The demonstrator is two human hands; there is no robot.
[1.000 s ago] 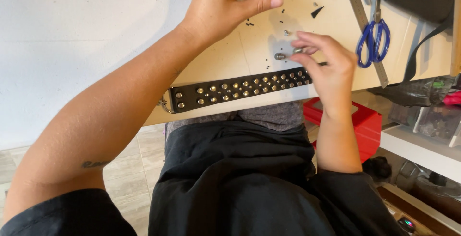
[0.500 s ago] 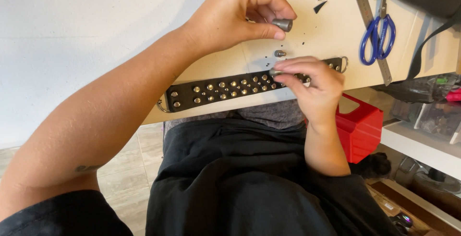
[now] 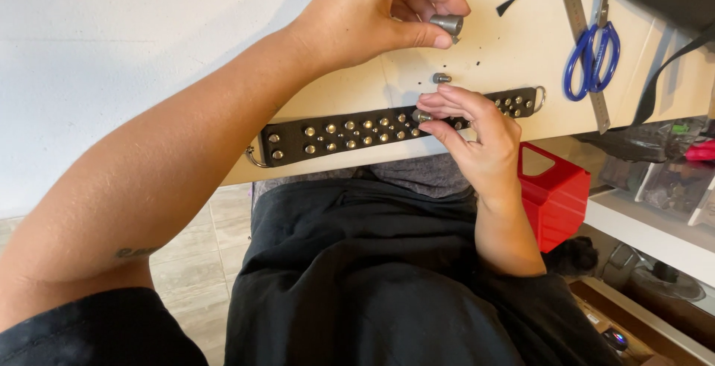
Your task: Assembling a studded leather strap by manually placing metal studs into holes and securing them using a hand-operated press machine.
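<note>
A black leather strap (image 3: pixel 342 134) dotted with several metal studs lies along the near edge of a pale workboard (image 3: pixel 484 53), with a metal ring at each end. My right hand (image 3: pixel 469 131) rests on the strap's right half, fingertips pinching a small silver stud (image 3: pixel 421 116) against it. My left hand (image 3: pixel 387 8) hovers above the board, thumb and fingers closed on a small grey metal setter (image 3: pixel 447 23). One loose stud (image 3: pixel 441 78) stands on the board between my hands.
Blue-handled scissors (image 3: pixel 592 53) and a steel ruler (image 3: pixel 585 38) lie at the board's right. Black leather scraps (image 3: pixel 506 6) dot its top. A red plastic bin (image 3: pixel 555 195) sits under the table edge, with shelving and clutter to the right. Tiled floor is at the left.
My right hand moved from the board down onto the strap and now presses a stud there. My left hand lowered slightly, still gripping the setter.
</note>
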